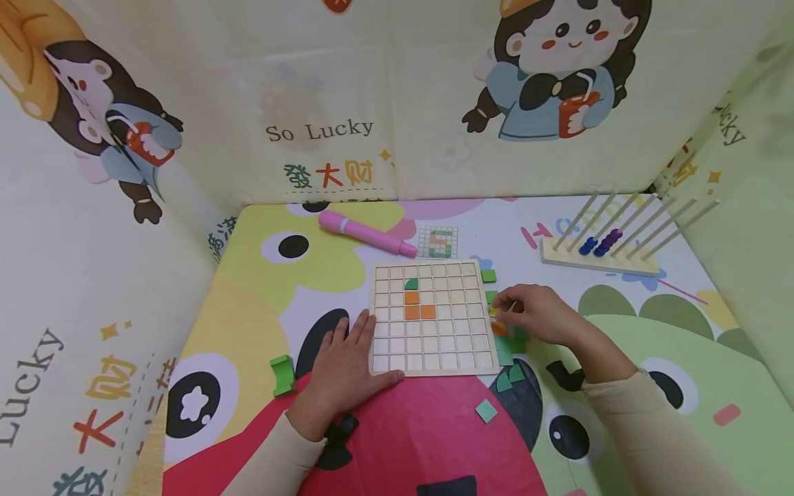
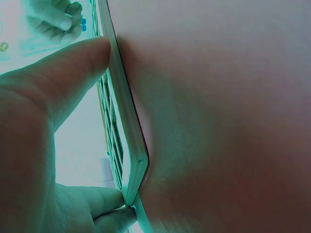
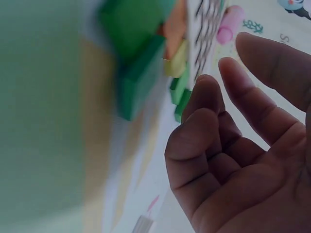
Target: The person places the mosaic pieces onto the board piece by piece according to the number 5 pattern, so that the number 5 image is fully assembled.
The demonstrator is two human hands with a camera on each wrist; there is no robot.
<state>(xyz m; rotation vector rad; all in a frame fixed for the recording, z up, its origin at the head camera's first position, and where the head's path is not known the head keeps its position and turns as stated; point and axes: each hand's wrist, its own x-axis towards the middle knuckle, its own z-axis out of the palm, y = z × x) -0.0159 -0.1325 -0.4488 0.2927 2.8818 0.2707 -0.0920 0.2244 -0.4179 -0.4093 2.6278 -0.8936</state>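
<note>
A wooden grid board [image 1: 459, 337] lies at the middle of the table. Three orange squares [image 1: 412, 313] and a green rounded piece [image 1: 411, 284] sit in its cells. My left hand [image 1: 344, 362] rests at the board's near left corner, fingers extended along the left side and thumb [image 2: 77, 68] against the front edge. Beside the board's right side is my right hand [image 1: 540, 317], its fingertips over loose pieces. In the right wrist view its fingers curl loosely, thumb and index apart, with nothing between them. A yellow piece [image 3: 177, 60] and green blocks [image 3: 131, 29] lie near it.
Behind the board are a pink marker [image 1: 366, 234] and a small pattern card [image 1: 438, 242]. A peg stand [image 1: 602, 258] with blue and purple beads stands at the back right. A green curved block [image 1: 283, 375] lies left, a teal square [image 1: 486, 411] in front.
</note>
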